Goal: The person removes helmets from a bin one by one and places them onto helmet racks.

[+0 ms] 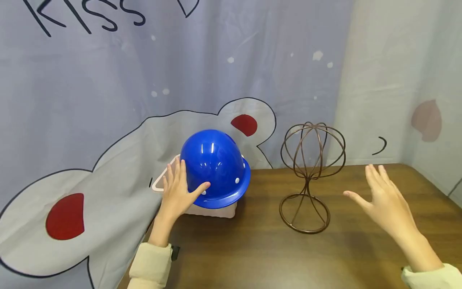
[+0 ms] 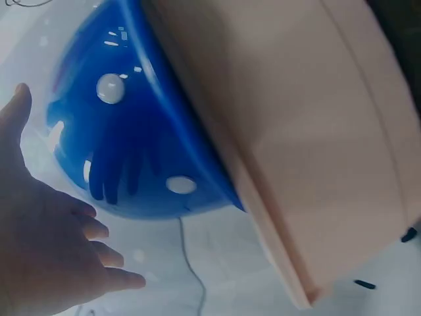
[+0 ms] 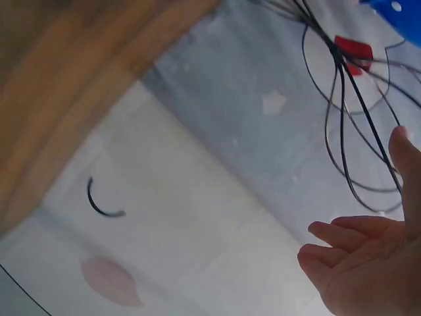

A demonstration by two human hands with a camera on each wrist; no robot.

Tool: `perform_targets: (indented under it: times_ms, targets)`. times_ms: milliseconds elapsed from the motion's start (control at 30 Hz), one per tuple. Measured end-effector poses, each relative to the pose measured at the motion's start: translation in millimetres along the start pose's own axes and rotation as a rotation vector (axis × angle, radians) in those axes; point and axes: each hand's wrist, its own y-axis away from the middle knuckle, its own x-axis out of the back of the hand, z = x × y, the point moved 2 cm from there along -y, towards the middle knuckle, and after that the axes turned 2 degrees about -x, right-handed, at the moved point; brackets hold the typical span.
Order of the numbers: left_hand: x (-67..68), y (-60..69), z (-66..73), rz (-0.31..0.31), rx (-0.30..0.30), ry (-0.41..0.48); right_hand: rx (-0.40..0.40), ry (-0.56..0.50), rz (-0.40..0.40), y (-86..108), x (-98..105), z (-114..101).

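Observation:
A glossy blue hard hat [image 1: 213, 164] with white rivets sits on top of a pale pink-beige plastic container [image 2: 296, 125]. At its left side is my left hand [image 1: 177, 192], thumb and fingers spread. In the left wrist view this hand [image 2: 56, 243] is beside the shell and mirrored in it; whether any fingertip touches cannot be told. To the right, a brown wire stand [image 1: 306, 176] with a round cage top stands upright on the table. My right hand [image 1: 388, 200] hovers to the right of the stand, apart from it, fingers extended and holding nothing.
The brown wooden table [image 1: 252, 257] reaches back to a grey-blue printed cloth [image 1: 202, 72], which hangs behind and along the left. A pale cloth panel [image 1: 382, 80] closes off the right side.

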Motion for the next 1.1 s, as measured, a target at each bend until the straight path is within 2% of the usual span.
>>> perform_targets:
  times_ms: [133, 300, 500, 633, 867, 1100]
  targets:
    - [-5.7, 5.0, -14.5, -0.003, 0.033, 0.016, -0.081, -0.071, -0.022, 13.8, -19.4, -1.4]
    - [-12.2, 7.8, -28.4, 0.013, 0.039, 0.072, -0.167, -0.138, -0.042, 25.8, -37.5, -7.7]
    - [-18.3, 13.5, -42.2, 0.045, 0.06, 0.124, -0.171, -0.15, -0.068, 30.4, -49.9, -17.3]
    - [-22.3, 15.9, -50.7, 0.097, 0.06, 0.14, -0.182, -0.163, -0.116, 28.0, -57.3, -25.7]
    - [-28.4, 17.6, -61.8, 0.175, 0.059, 0.157, -0.166, -0.197, -0.176, 18.4, -69.2, -53.8]
    - [-35.4, 19.6, -72.3, 0.231, 0.051, 0.153, -0.171, -0.225, -0.255, 8.1, -89.9, -83.6]
